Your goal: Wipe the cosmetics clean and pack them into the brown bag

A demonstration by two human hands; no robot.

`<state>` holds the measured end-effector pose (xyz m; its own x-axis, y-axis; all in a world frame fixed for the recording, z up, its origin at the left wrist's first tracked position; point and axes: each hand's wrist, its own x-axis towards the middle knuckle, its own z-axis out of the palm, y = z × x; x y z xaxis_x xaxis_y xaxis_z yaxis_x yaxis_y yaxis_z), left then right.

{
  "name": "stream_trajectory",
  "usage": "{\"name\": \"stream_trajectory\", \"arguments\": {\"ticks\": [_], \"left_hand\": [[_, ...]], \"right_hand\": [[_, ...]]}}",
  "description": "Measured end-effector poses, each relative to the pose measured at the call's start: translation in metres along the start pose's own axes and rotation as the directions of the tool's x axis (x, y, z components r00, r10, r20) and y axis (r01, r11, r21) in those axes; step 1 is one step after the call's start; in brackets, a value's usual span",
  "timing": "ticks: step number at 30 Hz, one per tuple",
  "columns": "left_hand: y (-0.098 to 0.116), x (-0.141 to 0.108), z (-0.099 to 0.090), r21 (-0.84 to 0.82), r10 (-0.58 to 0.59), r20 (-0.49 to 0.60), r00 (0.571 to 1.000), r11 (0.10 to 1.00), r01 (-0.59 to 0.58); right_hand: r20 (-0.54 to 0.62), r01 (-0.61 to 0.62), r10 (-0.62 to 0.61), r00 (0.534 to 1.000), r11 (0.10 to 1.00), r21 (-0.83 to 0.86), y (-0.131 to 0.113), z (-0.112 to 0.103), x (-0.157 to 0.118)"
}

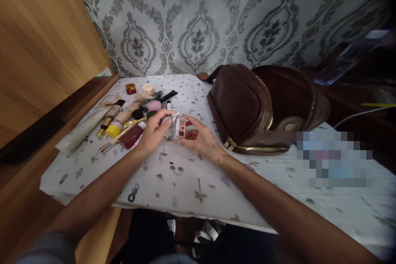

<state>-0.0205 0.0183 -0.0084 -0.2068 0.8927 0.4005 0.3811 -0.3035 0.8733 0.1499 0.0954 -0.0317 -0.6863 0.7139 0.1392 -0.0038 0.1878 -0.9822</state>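
In the head view, the left hand (156,128) and the right hand (202,142) met over the middle of the table, both clamped on one small jar (177,128), the left with its fingers closed on the clear end and the right with thumb and fingers around the rose-gold end, so that the jar lay on its side between them, above the printed tablecloth (185,185); a white scrap (175,115) showed at the left fingertips, perhaps a bit of tissue, though it was too small to be sure. To the left of the hands lay a crowded group of cosmetics, among them a long pale tube (81,132), a yellow cap (113,130), a dark red item (131,135), a pink-lidded pot (154,106) and, towards the wall, a cream-coloured jar (148,88) beside an amber-lidded pot (130,88). To the right, well apart from the cosmetics, rested a brown leather bag (241,107) with gold zips, near the patterned wallpaper (198,37)
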Motion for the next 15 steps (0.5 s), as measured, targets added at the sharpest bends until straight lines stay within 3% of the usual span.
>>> {"name": "stream_trajectory", "arguments": {"ticks": [4, 9, 15], "left_hand": [[0.0013, -0.002, -0.0005, 0.103, 0.048, 0.019, 0.999, 0.993, -0.049], [0.0039, -0.0038, 0.0019, 0.203, 0.212, 0.071, 0.975, 0.954, -0.222], [0.0056, -0.0029, 0.0057, 0.289, 0.396, 0.145, 0.907, 0.859, -0.422]], "right_hand": [[-0.065, -0.06, 0.054, 0.996, 0.993, -0.099, -0.0012, -0.0017, 0.0026], [-0.13, -0.117, 0.093, 0.987, 0.976, -0.184, -0.0002, -0.0021, 0.0037], [-0.086, -0.118, 0.118, 0.989, 0.993, 0.004, -0.0028, -0.0037, 0.0028]]}}
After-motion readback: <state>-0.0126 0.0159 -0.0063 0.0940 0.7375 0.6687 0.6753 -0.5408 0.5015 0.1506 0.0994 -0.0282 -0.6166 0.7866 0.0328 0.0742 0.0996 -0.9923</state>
